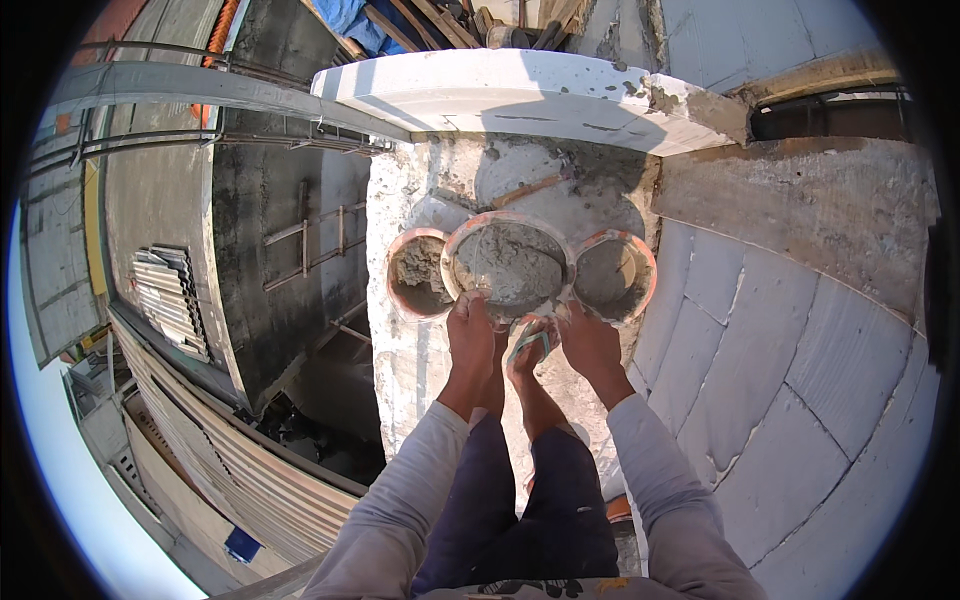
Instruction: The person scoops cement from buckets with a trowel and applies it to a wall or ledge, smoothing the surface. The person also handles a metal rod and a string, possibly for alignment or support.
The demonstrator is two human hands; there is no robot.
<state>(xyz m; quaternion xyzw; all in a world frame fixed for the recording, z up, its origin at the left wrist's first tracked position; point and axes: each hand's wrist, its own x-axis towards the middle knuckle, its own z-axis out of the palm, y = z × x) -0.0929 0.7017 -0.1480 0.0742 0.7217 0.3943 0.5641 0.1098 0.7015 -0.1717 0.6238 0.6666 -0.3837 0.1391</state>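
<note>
Middle pan: round, orange-rimmed, full of grey mortar, sitting on a mortar-smeared wall top between two similar pans. Left hand closed on its near rim; right hand closed on the rim's other side. Left pan and right pan (both partly filled) touch it. Sandalled foot just below.

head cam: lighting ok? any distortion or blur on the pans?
Head view: hard sun, sharp shadows; the white slab glares; fisheye bends edges toward the dark rim; middle pan and both hands, left hand and right hand, look sharp, no motion blur.
</note>
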